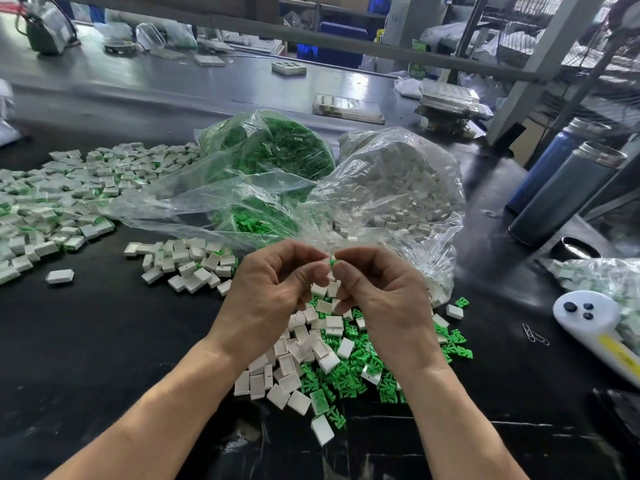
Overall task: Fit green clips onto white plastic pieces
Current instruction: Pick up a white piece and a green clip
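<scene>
While my left hand and right hand meet above the loose pile on the surface, both pinch one white piece and its green clip — fingers curled tight

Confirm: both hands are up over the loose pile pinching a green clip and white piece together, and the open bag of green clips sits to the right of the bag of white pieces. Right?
Not quite. The head view shows the bag of green clips to the left of the bag of white pieces, not the right. The rest holds: the left hand and right hand meet over the loose pile, pinching a green clip and white piece.
</scene>
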The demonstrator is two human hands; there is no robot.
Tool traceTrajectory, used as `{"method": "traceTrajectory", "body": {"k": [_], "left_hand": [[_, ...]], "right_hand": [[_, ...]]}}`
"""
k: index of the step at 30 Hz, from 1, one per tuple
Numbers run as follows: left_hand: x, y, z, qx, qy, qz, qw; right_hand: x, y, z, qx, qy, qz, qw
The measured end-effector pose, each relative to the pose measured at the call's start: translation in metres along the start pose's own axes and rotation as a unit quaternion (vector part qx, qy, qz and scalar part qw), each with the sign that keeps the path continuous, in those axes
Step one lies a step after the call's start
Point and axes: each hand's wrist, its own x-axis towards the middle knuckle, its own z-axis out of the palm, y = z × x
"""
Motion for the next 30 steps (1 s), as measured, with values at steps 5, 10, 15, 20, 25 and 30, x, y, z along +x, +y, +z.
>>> {"method": "traceTrajectory", "body": {"k": [5, 10, 15, 20, 25, 30], "left_hand": [[0.0003, 0.0006, -0.0007, -0.003, -0.009, -0.002, 1.000], [-0.0006, -0.0011, -0.0001, 0.032, 0.003, -0.001, 0.999], [-0.0015, -0.0043, -0.0001, 0.091, 0.007, 0.012, 0.996], [-0.0001, -0.0065, -0.0032, 0.122, 0.001, 0.020, 0.992], [0.0012, -0.0086, -0.0062, 0.160, -0.012, 0.027, 0.987], [0.0017, -0.0061, -0.0086, 0.168, -0.023, 0.028, 0.985]], "right_hand": [[0.0007, -0.0001, -0.0005, -0.008, 0.003, 0.007, 1.000], [-0.0005, 0.0016, 0.0001, -0.067, 0.016, 0.011, 0.998], [-0.0020, 0.0017, -0.0004, -0.165, 0.022, -0.008, 0.986], [-0.0026, -0.0007, 0.0034, -0.209, 0.029, -0.024, 0.977], [-0.0014, -0.0003, 0.0023, -0.257, 0.020, -0.046, 0.965], [-0.0020, -0.0010, 0.0028, -0.265, 0.008, -0.036, 0.963]]}}
